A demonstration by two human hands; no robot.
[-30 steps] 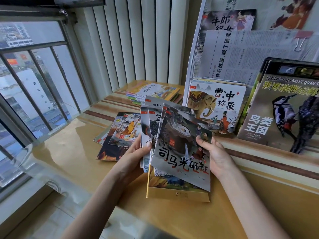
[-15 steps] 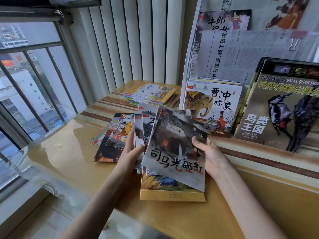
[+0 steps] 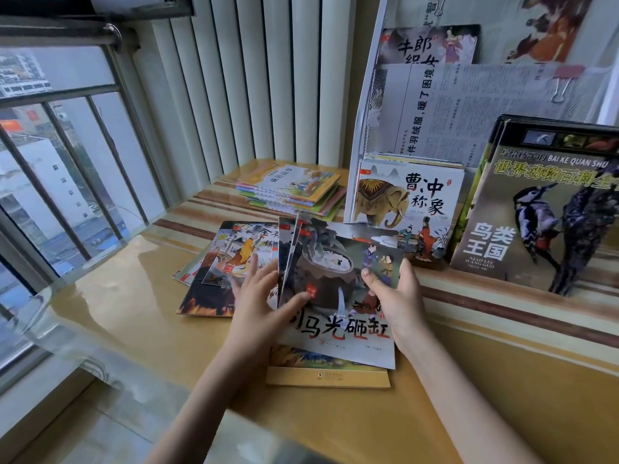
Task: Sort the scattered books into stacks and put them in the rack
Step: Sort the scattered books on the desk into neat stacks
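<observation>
I hold a bunch of thin picture books point(image 3: 338, 296) upright over the table, the front one showing a dark jar and red-black characters. My right hand point(image 3: 398, 303) grips the bunch at its right edge. My left hand point(image 3: 261, 303) is on the left edge, thumb across the front cover, fingers spread. Under the bunch a yellow-edged book point(image 3: 328, 376) lies flat. A loose pile of books point(image 3: 221, 266) lies to the left. The white wire rack point(image 3: 361, 135) stands at the back right with an elephant-cover book point(image 3: 405, 209) in it.
A neat stack of colourful books point(image 3: 291, 189) sits at the back by the vertical blinds. A large bird encyclopedia point(image 3: 542, 209) leans at the right. Newspaper point(image 3: 469, 105) fills the rack's upper pocket. The barred window point(image 3: 67, 162) runs along the left, beside the table's glass edge point(image 3: 50, 313).
The fanned books have been squeezed together into a tighter bunch. My left hand has slid from the back of the fan onto the front cover's left edge.
</observation>
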